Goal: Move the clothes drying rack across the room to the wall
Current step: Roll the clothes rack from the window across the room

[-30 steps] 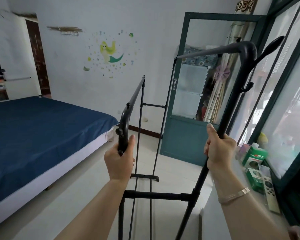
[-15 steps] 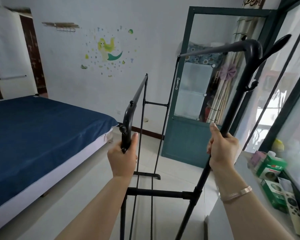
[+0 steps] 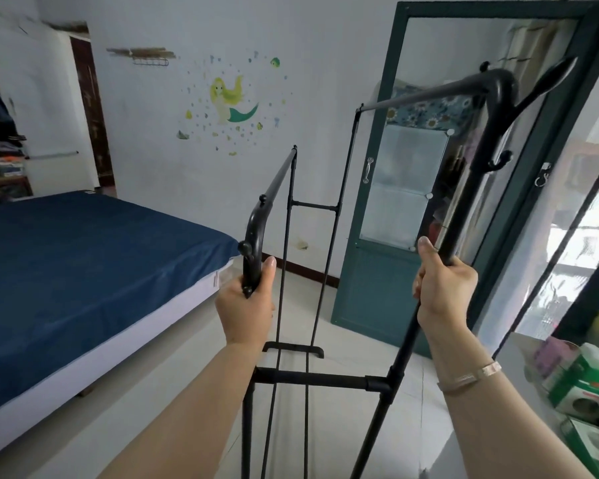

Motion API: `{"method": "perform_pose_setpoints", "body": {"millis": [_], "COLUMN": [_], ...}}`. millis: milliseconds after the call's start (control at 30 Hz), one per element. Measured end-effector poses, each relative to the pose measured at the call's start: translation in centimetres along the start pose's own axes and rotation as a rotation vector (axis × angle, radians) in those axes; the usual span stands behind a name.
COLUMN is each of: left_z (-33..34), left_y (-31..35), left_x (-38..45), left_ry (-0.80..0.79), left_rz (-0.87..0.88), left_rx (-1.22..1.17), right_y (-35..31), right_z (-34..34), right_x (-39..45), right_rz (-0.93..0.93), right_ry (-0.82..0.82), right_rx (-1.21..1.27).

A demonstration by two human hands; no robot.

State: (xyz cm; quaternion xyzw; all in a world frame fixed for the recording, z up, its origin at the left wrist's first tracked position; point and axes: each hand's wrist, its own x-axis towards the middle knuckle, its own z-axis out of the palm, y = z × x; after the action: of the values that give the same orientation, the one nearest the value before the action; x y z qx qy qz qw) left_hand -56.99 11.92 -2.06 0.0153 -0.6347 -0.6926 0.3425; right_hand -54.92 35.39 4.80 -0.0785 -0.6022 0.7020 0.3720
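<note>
A black metal clothes drying rack (image 3: 317, 380) stands on the tiled floor right in front of me, with two top rails running away toward the far wall. My left hand (image 3: 248, 302) is closed around the curved top of its lower left post. My right hand (image 3: 443, 283) grips the taller right post partway up, below its hooked top (image 3: 498, 88). The rack's far foot (image 3: 293, 349) rests on the floor ahead. The white wall (image 3: 173, 115) with a mermaid sticker lies beyond the rack.
A bed with a blue cover (image 3: 66, 264) fills the left side. A green-framed glass door (image 3: 395, 188) stands ahead on the right. A ledge at the right edge holds green boxes (image 3: 583, 388). Open tiled floor (image 3: 194, 375) runs between bed and door.
The view has advanced toward the far wall and door, and the rack has moved along with both hands. The boxes on the right ledge have slid toward the frame's edge. Both grips are unchanged.
</note>
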Motion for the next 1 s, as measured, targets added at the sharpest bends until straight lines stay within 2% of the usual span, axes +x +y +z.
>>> {"method": "perform_pose_setpoints", "body": {"millis": [167, 467, 1000], "left_z": [2.5, 5.6, 9.3], "left_y": [-1.7, -4.0, -10.0], "left_x": [1.2, 4.8, 17.2], "left_ry": [0.019, 0.053, 0.036], "left_rz": [0.031, -0.021, -0.061], "left_rx": [0.044, 0.006, -0.044], "right_y": [1.5, 4.1, 10.3], "right_z": [0.4, 3.0, 14.0], "right_x": [3.2, 7.9, 16.4], "right_rz": [-0.001, -0.003, 0.036], "right_ry": [-0.017, -0.036, -0.031], "right_rx": [-0.011, 0.020, 0.025]}}
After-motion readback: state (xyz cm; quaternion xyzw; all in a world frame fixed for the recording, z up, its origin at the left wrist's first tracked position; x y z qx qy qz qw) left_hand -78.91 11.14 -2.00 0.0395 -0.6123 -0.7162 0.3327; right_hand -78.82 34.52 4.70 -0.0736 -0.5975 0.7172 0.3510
